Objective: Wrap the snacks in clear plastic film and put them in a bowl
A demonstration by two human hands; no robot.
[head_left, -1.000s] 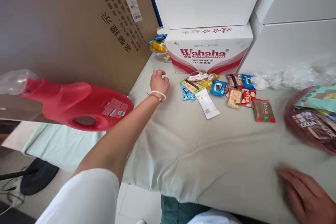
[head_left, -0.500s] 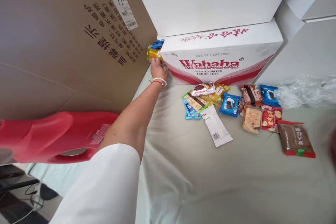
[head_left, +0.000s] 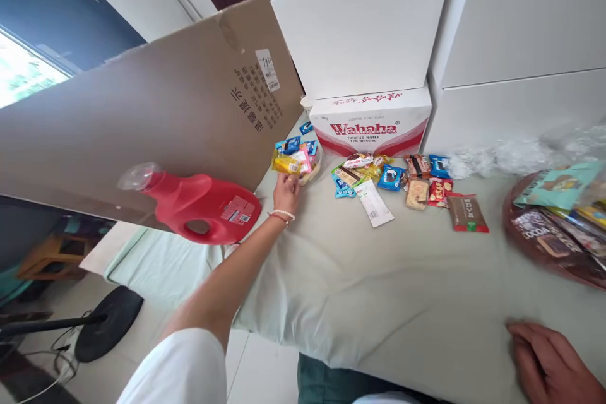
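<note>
My left hand point(head_left: 286, 192), with a beaded bracelet at the wrist, grips the near edge of a pale, rounded bowl point(head_left: 313, 173). Blue, yellow and pink snack packets point(head_left: 290, 163) fill it, and my fingers are partly hidden beneath them. Behind the bowl a small blue packet point(head_left: 306, 127) lies beside the Wahaha water carton point(head_left: 369, 129). At the lower right my right hand point(head_left: 552, 360) rests on the sheet with its fingers extended, holding nothing. Right of the bowl, several loose snacks are spread out, among them a white packet point(head_left: 374, 203) and a brown pouch point(head_left: 468, 213).
A red detergent jug point(head_left: 213, 205) lies against a large cardboard panel point(head_left: 189, 107) on the left. Crumpled clear plastic point(head_left: 502, 156) sits by the white cabinet. A dark red basin point(head_left: 514, 227) of snack packages stands at the right. The sheet's front edge is near me.
My left hand has drawn the snack packets out from beside the carton, towards me. The view has widened, bringing in my right hand, the basin and the whole jug.
</note>
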